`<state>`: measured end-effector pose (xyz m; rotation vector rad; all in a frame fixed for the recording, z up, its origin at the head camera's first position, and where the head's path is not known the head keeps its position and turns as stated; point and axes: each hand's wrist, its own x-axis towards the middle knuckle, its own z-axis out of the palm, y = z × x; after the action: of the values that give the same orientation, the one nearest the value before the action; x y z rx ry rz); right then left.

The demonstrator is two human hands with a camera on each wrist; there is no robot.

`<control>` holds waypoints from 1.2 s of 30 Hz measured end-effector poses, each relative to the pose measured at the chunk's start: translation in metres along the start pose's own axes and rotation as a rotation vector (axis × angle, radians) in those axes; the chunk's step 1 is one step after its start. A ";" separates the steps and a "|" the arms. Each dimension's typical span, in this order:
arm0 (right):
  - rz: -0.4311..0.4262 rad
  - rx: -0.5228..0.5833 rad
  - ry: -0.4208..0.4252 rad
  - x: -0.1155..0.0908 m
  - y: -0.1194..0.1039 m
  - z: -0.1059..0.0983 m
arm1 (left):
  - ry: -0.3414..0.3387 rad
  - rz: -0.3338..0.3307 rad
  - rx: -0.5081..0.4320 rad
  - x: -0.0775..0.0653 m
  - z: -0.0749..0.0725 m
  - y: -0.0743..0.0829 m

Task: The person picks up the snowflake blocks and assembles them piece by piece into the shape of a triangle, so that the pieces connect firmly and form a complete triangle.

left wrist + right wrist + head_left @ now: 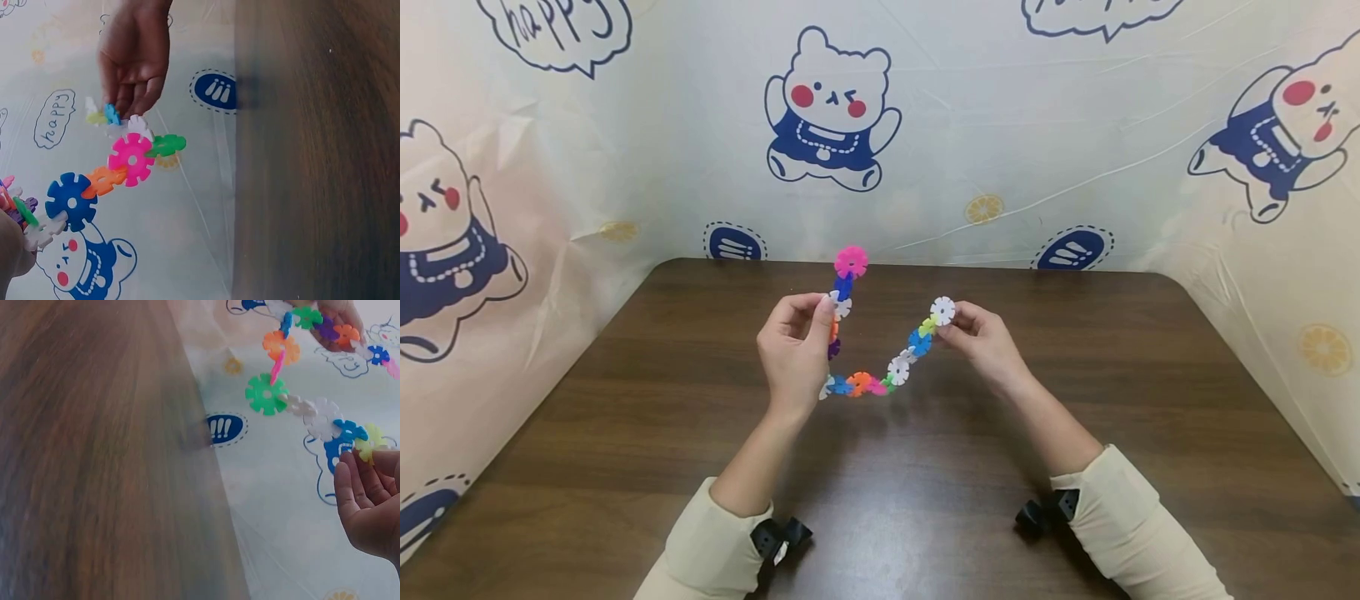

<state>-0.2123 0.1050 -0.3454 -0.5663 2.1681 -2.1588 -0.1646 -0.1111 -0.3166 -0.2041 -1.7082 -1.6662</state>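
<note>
A chain of notched plastic snowflake discs [859,384] in mixed colours hangs in a U between both hands, raised above the table. My left hand [797,354] pinches it near its left end, at a white and an orange disc. From there a blue disc and a pink end disc [852,262] stick up past the fingertips. At the other end, my right hand [988,346] pinches the chain by the yellow disc [371,442] and the white end disc [942,311]. The left fingers partly cover the discs there. In the left wrist view a dark blue disc [72,202] hangs beside the left hand.
A dark brown wooden table [1112,375] lies beneath the hands. Behind and beside it hangs a pale sheet [970,125] printed with cartoon bears. Black wrist cameras [781,540] sit at both sleeve cuffs.
</note>
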 end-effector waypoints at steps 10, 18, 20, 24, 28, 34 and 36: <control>-0.048 -0.036 -0.017 -0.002 -0.012 0.009 | -0.014 -0.035 -0.022 -0.003 0.004 -0.001; -0.078 -0.072 -0.039 -0.002 -0.020 0.016 | -0.063 -0.002 -0.034 -0.007 0.008 -0.004; -0.093 -0.089 -0.045 -0.002 -0.021 0.018 | -0.079 0.008 -0.033 -0.008 0.009 -0.005; -0.117 -0.113 -0.051 -0.002 -0.023 0.020 | -0.107 0.010 -0.019 -0.008 0.011 -0.005; -0.122 -0.136 -0.051 -0.002 -0.025 0.022 | -0.134 -0.001 -0.001 -0.009 0.011 -0.004; -0.119 -0.177 -0.054 -0.003 -0.028 0.023 | -0.167 -0.007 0.031 -0.011 0.012 -0.004; -0.120 -0.176 -0.058 -0.004 -0.028 0.024 | -0.174 -0.005 0.038 -0.011 0.013 -0.005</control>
<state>-0.1959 0.0840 -0.3196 -0.7780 2.3653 -1.9883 -0.1641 -0.0962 -0.3254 -0.3353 -1.8685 -1.6593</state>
